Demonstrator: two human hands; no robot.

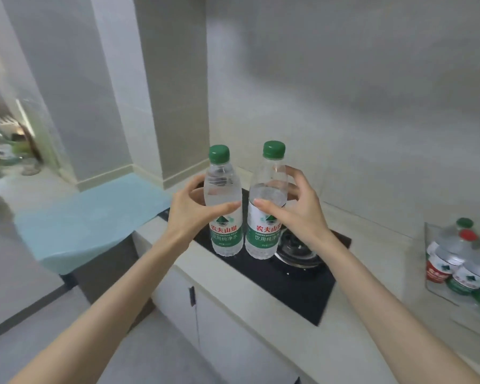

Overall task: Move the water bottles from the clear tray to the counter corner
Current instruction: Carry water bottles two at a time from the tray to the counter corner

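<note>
One bottle [226,234] gripped by left hand [189,212], second bottle [263,237] by right hand [299,212].

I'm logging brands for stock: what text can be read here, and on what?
"农夫山泉": red, on the labels of the left-hand bottle and right-hand bottle.
"饮用纯净水": white, on the left-hand bottle's green band; cut short on the other.
Small English line between them: too blurred.
Tray bottles: labels blurred, unreadable.

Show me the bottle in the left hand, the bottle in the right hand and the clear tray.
Left bottle [227,235]: head view, on its green label.
Right bottle [261,237]: head view, on its green label.
Clear tray [429,235]: head view, on its left wall.
</note>
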